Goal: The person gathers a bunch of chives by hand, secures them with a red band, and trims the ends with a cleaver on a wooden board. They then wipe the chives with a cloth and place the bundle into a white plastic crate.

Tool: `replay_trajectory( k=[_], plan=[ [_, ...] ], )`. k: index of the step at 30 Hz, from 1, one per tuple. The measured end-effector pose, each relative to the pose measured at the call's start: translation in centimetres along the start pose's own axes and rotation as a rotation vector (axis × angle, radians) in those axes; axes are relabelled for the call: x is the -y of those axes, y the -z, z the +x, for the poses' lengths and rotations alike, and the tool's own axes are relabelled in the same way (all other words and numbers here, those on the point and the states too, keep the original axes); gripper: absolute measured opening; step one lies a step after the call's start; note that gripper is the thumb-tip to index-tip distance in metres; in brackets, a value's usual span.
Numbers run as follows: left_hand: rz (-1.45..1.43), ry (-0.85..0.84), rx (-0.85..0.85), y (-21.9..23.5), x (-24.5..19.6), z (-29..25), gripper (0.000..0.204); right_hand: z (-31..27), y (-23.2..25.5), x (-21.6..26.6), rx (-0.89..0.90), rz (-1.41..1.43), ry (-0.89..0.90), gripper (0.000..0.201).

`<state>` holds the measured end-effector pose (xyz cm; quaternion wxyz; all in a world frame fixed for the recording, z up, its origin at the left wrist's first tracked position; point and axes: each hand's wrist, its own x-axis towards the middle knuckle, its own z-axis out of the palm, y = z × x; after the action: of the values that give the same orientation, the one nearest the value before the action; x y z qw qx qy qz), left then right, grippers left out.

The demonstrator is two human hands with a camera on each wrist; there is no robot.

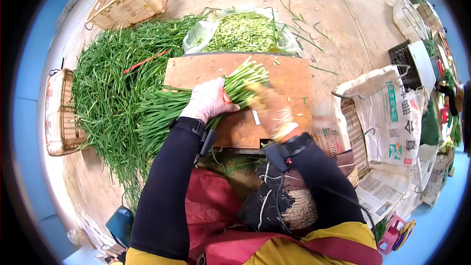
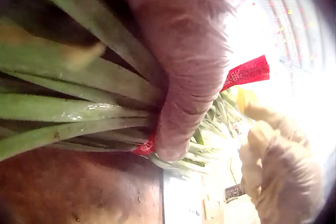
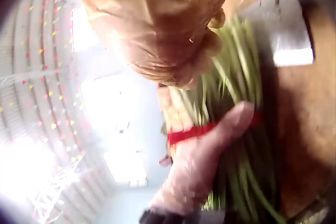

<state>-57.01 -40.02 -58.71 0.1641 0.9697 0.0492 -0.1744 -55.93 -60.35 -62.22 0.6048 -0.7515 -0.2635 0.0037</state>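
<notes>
My gloved left hand grips a bundle of garlic chives lying across a brown board. Its thumb presses over the stalks beside red tape that wraps the bundle. At the pale stalk ends, my right hand, in a yellowish glove, is blurred in the head view. In the right wrist view its fingers are curled close against the stalks; I cannot tell whether they pinch any. A cleaver lies flat on the board beside the bundle, its blade partly hidden by the stalks.
A large heap of loose chives spreads left of the board. Beyond the board, a plastic-lined container holds pale cut pieces. Crates stand around, one at the back, one at the left. A printed sack hangs over the right-hand crate.
</notes>
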Motion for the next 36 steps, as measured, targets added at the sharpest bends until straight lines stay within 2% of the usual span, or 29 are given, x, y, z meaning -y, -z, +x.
replay_trajectory(
  k=[2,3,4,6,7,10,11,12,14,15,16,18,20,21,22,24,25,28,29,30,32,34,36],
  plan=[
    [-0.053,-0.022,-0.027,-0.2,0.3,-0.2,0.071,0.2,5.0,1.4,0.322,-0.428,-0.437,0.048],
    [-0.056,-0.03,-0.041,-0.3,0.3,-0.3,0.069,-0.4,6.3,1.4,0.425,-0.512,-0.442,0.075],
    [-0.052,-0.036,-0.044,-0.3,0.3,-0.3,0.069,-1.2,6.8,1.1,0.417,-0.514,-0.44,0.075],
    [-0.061,-0.08,-0.068,-0.2,0.6,-0.2,0.066,-3.0,7.1,0.2,0.59,-0.841,-0.528,0.079],
    [-0.059,-0.082,-0.07,0.2,0.5,-0.1,0.066,-3.3,7.1,0.8,0.555,-0.818,-0.517,0.094],
    [-0.016,-0.073,-0.113,1.1,-0.1,0.3,0.064,-3.5,6.3,-0.3,0.582,-0.771,-0.441,0.099],
    [0.021,-0.041,-0.088,1.1,-0.7,0.3,0.065,-3.3,5.9,-0.9,0.624,-0.8,-0.462,0.095],
    [0.058,-0.008,-0.064,1.0,-1.4,0.2,0.066,-3.2,6.3,-1.1,0.616,-0.8,-0.455,0.095],
    [0.059,-0.007,-0.089,0.3,-1.7,-0.1,0.079,-2.2,7.0,-0.2,0.529,-0.734,-0.55,0.087],
    [0.061,0.01,-0.049,0.4,-1.6,0.0,0.086,-4.1,7.5,-5.6,0.382,-0.631,-0.237,0.08],
    [0.062,0.03,-0.011,0.6,-1.5,0.0,0.093,-4.2,9.0,-6.5,0.383,-0.626,-0.235,0.08],
    [0.108,0.048,-0.035,0.7,-1.8,-0.5,0.1,-4.0,10.6,-7.5,0.554,-0.57,-0.454,0.059],
    [0.156,0.065,-0.065,1.0,-1.9,-0.8,0.107,-2.3,12.5,-0.9,0.486,-0.255,-0.706,0.044],
    [0.111,0.082,-0.055,1.0,-1.9,-0.9,0.112,-2.9,13.2,-1.8,0.497,-0.216,-0.597,0.041],
    [0.066,0.097,-0.044,1.1,-1.8,-0.8,0.117,-3.0,13.0,-1.8,0.498,-0.216,-0.596,0.041],
    [0.045,0.102,-0.029,1.2,-1.8,-0.8,0.119,-3.1,12.7,-1.6,0.181,0.191,-0.904,0.045],
    [0.024,0.106,-0.014,1.3,-1.9,-0.7,0.121,-3.1,12.4,-1.7,0.18,0.19,-0.907,0.045],
    [-0.011,0.111,0.014,1.7,-1.8,-0.6,0.124,-2.3,10.4,-1.8,-0.004,-0.122,-0.48,0.057],
    [-0.009,0.111,0.015,1.5,-1.7,-0.6,0.124,-2.4,9.7,-0.9,0.058,-0.294,-0.174,0.056],
    [0.015,0.071,-0.036,1.3,-1.4,-0.5,0.124,-2.4,9.5,-1.4,0.057,-0.291,-0.175,0.056],
    [0.039,0.038,-0.081,1.2,-1.1,-0.7,0.125,-2.1,8.8,-1.8,0.196,-0.315,-0.089,0.056],
    [0.009,0.036,-0.061,1.3,-1.2,-0.8,0.125,-1.4,9.6,-2.0,0.146,-0.263,-0.162,0.057],
    [-0.03,0.055,-0.003,1.6,-1.2,-0.9,0.126,-1.1,9.5,-2.7,-0.016,-0.177,-0.459,0.057]
  ],
)
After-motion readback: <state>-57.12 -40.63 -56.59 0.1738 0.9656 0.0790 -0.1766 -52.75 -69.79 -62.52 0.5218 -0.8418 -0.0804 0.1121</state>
